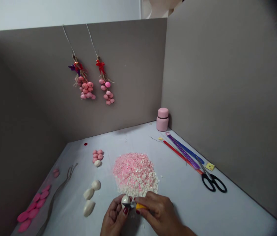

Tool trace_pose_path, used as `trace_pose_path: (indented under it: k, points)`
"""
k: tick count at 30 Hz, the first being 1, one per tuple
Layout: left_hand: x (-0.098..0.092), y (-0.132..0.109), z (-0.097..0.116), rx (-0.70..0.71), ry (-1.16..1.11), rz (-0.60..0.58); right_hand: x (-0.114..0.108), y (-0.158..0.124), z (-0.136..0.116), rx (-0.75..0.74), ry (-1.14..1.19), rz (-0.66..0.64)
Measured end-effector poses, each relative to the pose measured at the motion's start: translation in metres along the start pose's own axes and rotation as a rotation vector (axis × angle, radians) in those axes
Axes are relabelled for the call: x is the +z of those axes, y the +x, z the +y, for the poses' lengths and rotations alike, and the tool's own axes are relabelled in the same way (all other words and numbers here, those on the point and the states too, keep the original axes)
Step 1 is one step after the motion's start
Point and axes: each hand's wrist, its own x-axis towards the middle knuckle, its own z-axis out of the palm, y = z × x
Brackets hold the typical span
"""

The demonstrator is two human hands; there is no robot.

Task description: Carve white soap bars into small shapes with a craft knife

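Observation:
My left hand (114,214) is closed around a small white rounded piece (125,200), its thumb pressed near a dark patch on its side. A tool with a yellow handle (140,206) is gripped in the fingers of my right hand (156,209). Its short metal end meets or nearly meets the white piece; exactly where is hard to make out. Just beyond both hands lies a heap of pink and white shavings (136,170). Several white carved-looking lumps (88,194) rest on the table to the left.
Pink beads (97,155), bright pink ovals (32,209) and brown cord (60,190) lie left. Black-handled scissors (213,183), red (177,152) and purple strips (184,151) are right. A pink jar (162,120) stands in the back corner; bead bunches (85,87) hang on the grey wall.

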Motion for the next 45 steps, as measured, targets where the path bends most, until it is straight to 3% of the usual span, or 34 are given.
trace_pose_path:
  k: [7,16,35,40,45]
  points:
    - [0.006,-0.005,0.005,0.029,0.042,-0.036,-0.003,0.002,0.008,0.144,0.010,0.086]
    - [0.003,-0.005,0.001,-0.003,-0.060,-0.028,0.003,0.000,0.001,0.012,0.065,0.035]
    - [0.004,-0.002,0.002,0.107,0.057,-0.031,0.004,0.003,0.000,0.168,0.033,0.031]
    - [0.006,-0.004,0.006,0.101,0.081,-0.007,-0.006,0.008,0.014,0.262,-0.021,0.172]
    - [0.007,-0.002,0.003,0.074,0.025,-0.018,-0.001,0.005,0.016,0.193,0.024,0.162]
